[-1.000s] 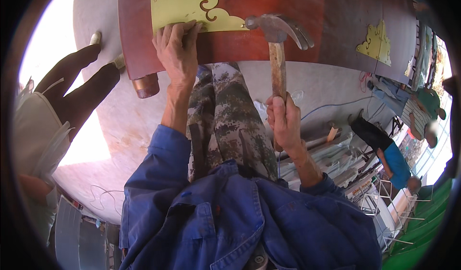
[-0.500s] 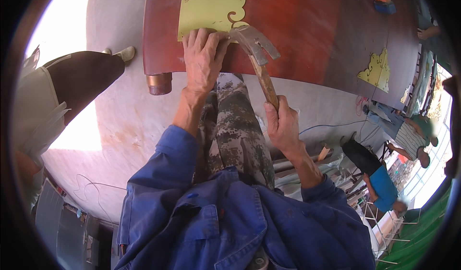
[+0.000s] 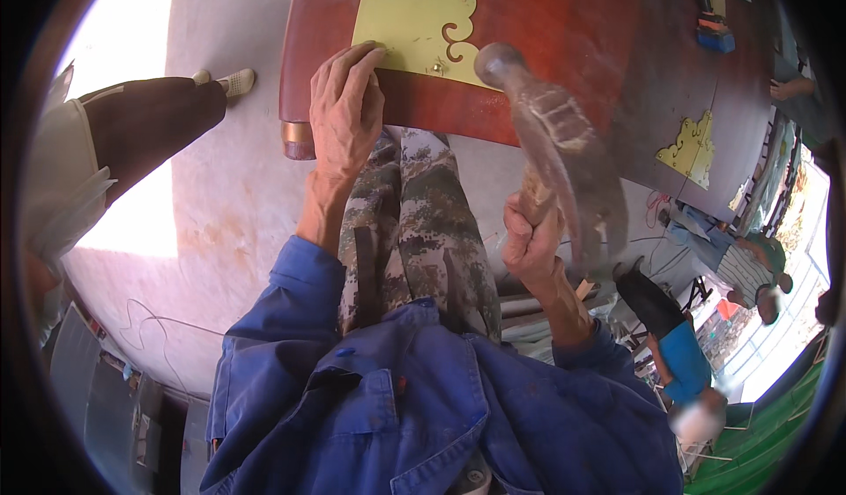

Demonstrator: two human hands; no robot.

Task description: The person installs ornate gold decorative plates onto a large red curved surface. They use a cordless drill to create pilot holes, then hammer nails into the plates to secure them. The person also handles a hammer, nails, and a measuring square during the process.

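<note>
A dark red wooden panel (image 3: 564, 19) lies in front of me with a brass corner plate (image 3: 414, 19) fixed at its near corner by small studs. My left hand (image 3: 345, 112) rests flat on the panel's near edge, fingertips touching the plate's lower left rim. My right hand (image 3: 531, 235) grips the wooden handle of a claw hammer (image 3: 551, 129). The hammer is raised and tilted, its round face up near the plate's lower right corner, blurred by motion.
A second brass plate (image 3: 689, 147) sits farther right on the panel. Another person's dark trouser leg (image 3: 150, 121) and light shoe stand at the left on the concrete floor (image 3: 229, 222). More people (image 3: 679, 354) sit at the lower right beside metal racks.
The hammer has swung from upright, down onto the plate beside my left hand, then back up toward me. The view has tilted, bringing panel and plate lower.
</note>
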